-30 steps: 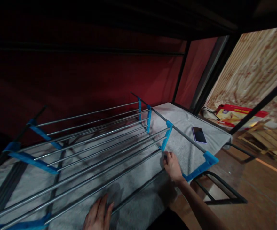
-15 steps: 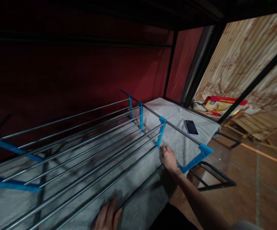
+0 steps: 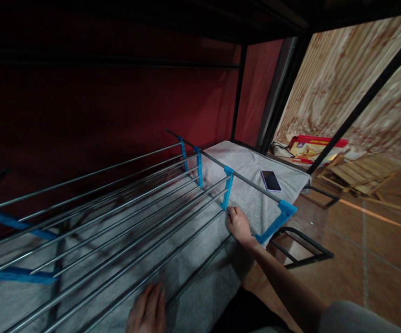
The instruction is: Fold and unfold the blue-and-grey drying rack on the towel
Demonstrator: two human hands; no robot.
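A drying rack (image 3: 172,219) with grey metal bars and blue plastic brackets rests on a pale grey blanket (image 3: 217,273). My right hand (image 3: 239,225) has its fingers curled round the rack's side bar, between a blue bracket (image 3: 227,187) and the blue corner piece (image 3: 278,222). At the bottom of the view my left hand (image 3: 147,309) reaches up beside the nearest bars, fingers stretched out and close together. Nothing shows in that hand, and whether it touches a bar is hard to see.
A phone (image 3: 271,181) lies on the blanket past the rack. Black metal posts (image 3: 239,92) frame the bed against a red wall (image 3: 117,106). On the tiled floor (image 3: 353,240) to the right are a folded wooden chair (image 3: 367,173) and a red and yellow box (image 3: 315,149).
My left hand has shifted slightly left, its fingers closer together than before. My right hand keeps its place on the rack's side bar. The whole view has moved a little.
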